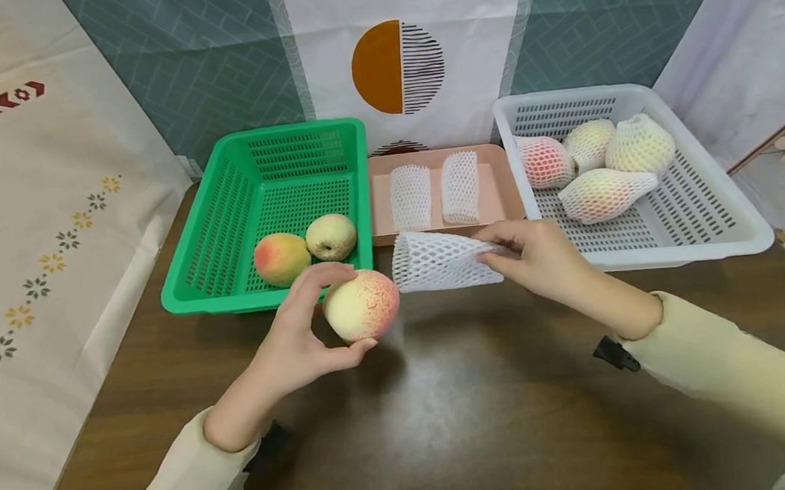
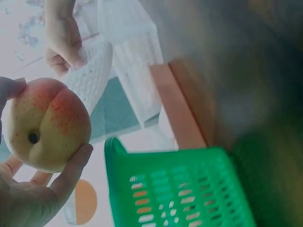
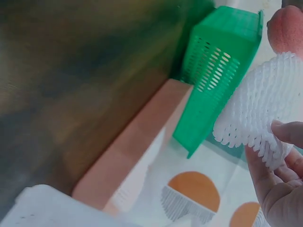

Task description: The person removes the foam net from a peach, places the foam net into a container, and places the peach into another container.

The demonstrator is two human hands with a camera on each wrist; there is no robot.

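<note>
In the middle of the head view, the left hand (image 1: 294,348) holds a peach (image 1: 361,305), with fingers at its top and the thumb at its bottom. Just to the right, the right hand (image 1: 541,254) pinches the far end of a white foam net (image 1: 444,263) between thumb and fingers. Both are above the brown table (image 1: 464,420), below the pink tray (image 1: 379,193). I can't tell if peach and net touch.

The net lies long from left to right, and its wide open mouth points left — at the peach. The peach is almost round, so it has no clear long way; its reddest side points right.

The net looks very light, soft and squashy, so a small pinch at its edge should do. The peach looks smooth and may roll or bruise — best held gently round its fat middle.
</note>
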